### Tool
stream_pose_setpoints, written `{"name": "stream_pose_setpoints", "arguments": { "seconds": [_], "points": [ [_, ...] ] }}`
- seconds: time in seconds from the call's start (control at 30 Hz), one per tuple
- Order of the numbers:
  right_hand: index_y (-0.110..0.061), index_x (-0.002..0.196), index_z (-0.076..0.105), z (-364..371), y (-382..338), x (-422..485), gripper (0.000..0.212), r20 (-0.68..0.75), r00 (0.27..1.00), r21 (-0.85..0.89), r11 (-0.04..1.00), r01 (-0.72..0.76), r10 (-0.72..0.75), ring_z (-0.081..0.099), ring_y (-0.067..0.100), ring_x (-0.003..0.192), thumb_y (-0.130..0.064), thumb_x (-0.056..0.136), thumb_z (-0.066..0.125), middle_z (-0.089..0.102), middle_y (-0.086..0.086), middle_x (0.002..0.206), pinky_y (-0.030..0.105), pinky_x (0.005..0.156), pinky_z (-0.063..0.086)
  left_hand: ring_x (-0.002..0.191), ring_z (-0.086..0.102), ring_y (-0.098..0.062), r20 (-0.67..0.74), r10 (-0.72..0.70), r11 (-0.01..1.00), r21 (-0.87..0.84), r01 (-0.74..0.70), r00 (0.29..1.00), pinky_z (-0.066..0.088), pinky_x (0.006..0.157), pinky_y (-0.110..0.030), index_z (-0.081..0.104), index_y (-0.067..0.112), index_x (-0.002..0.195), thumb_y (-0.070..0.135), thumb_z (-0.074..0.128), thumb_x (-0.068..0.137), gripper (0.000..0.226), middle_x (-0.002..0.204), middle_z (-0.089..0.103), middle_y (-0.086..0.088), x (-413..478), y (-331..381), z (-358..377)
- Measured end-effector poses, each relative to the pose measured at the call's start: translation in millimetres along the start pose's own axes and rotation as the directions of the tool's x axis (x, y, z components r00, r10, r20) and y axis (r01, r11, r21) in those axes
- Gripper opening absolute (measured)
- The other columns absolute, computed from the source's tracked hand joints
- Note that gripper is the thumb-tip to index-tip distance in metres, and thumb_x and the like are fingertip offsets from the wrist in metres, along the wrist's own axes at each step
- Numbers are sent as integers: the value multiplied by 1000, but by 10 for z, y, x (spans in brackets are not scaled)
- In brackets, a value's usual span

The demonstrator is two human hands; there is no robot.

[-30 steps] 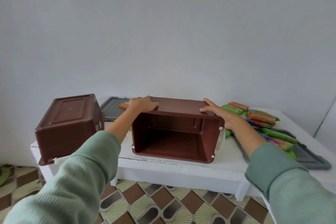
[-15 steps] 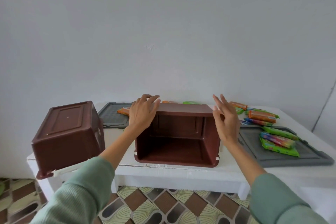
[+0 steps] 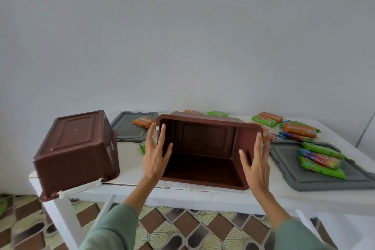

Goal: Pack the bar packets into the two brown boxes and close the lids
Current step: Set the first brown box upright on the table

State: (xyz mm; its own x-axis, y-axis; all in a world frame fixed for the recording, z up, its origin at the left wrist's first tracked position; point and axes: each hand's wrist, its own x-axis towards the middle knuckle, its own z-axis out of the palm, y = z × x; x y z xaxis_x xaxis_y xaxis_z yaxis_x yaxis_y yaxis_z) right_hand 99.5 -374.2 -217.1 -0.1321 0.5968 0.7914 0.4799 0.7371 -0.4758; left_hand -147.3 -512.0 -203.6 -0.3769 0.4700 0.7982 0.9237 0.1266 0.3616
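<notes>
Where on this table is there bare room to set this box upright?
Bare white tabletop lies between the overturned left brown box and the tipped brown box. The near edge of the right grey lid is free. Back right, bar packets crowd it.

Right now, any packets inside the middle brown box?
No, the middle brown box lies on its side and its open inside shows only bare brown walls.

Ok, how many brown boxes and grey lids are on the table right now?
Brown boxes: 2
Grey lids: 2
Total: 4
</notes>
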Motion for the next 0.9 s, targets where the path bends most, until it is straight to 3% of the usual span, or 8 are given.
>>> {"name": "stream_pose_setpoints", "arguments": {
  "seconds": [0.07, 0.17, 0.3, 0.53, 0.63, 0.73, 0.83, 0.9],
  "points": [
    [-28, 149, 9, 30, -34, 82, 76, -36, 999, -6, 1000, 22, -22, 47, 23, 124, -11, 91, 55, 22, 19, 152, 26, 52, 53, 131, 38, -37, 26, -30, 1000, -2, 30, 999, 56, 74, -37, 5, 33, 146, 37, 39, 92, 64, 146, 27, -19, 95, 31, 0],
    [-13, 145, 30, 23, -81, 353, 59, -16, 1000, -28, 1000, -15, 14, 59, 25, 105, -4, 91, 52, 39, 19, 144, 32, 65, 54, 118, 51, -35, 82, -63, 998, 27, 61, 995, 53, 59, -32, 0, 31, 147, 33, 43, 93, 69, 144, 33, -16, 339, 54, -35],
    [-20, 145, 29, -17, -138, 768, 53, 152, 978, -153, 981, -121, 145, 54, 34, 118, -9, 95, 44, 45, 16, 142, 38, 87, 49, 111, 54, -32, 250, -255, 961, 171, 216, 934, 51, 71, -40, 6, 26, 149, 33, 45, 94, 66, 141, 37, -14, 581, 87, -69],
    [-21, 146, 28, -156, -209, 858, 63, 452, 855, -263, 954, -145, 255, 41, 29, 132, -23, 90, 58, 43, 12, 144, 40, 103, 38, 117, 49, -36, 538, -356, 911, 383, 155, 764, 46, 86, -43, 13, 19, 148, 35, 45, 94, 65, 139, 38, -19, 550, 109, -224],
    [-24, 145, 31, -212, -191, 719, 66, 545, 790, -254, 953, -166, 282, 48, 27, 125, -20, 86, 62, 45, 7, 143, 36, 98, 41, 113, 52, -36, 556, -354, 906, 402, 129, 752, 46, 84, -41, 14, 20, 148, 32, 47, 94, 64, 134, 42, -19, 503, 122, -304],
    [-27, 144, 33, -259, -164, 610, 66, 584, 741, -290, 938, -192, 332, 62, 27, 101, -10, 85, 59, 57, 10, 132, 31, 75, 48, 113, 52, -37, 554, -351, 905, 406, 123, 755, 46, 84, -41, 19, 22, 147, 31, 48, 93, 62, 134, 43, -19, 511, 142, -350],
    [-27, 143, 33, -312, -128, 594, 66, 592, 712, -326, 920, -218, 379, 61, 25, 82, -7, 84, 55, 62, 11, 121, 28, 59, 42, 114, 53, -37, 580, -353, 905, 410, 111, 734, 47, 86, -41, 27, 21, 146, 30, 47, 93, 58, 133, 48, -18, 476, 151, -364],
    [-27, 144, 32, -327, -122, 585, 65, 601, 698, -353, 913, -207, 390, 62, 25, 83, -8, 85, 53, 61, 11, 123, 28, 54, 42, 112, 55, -36, 571, -369, 896, 429, 116, 733, 47, 85, -40, 27, 23, 146, 31, 46, 93, 57, 131, 51, -18, 429, 163, -361]
  ]
}}
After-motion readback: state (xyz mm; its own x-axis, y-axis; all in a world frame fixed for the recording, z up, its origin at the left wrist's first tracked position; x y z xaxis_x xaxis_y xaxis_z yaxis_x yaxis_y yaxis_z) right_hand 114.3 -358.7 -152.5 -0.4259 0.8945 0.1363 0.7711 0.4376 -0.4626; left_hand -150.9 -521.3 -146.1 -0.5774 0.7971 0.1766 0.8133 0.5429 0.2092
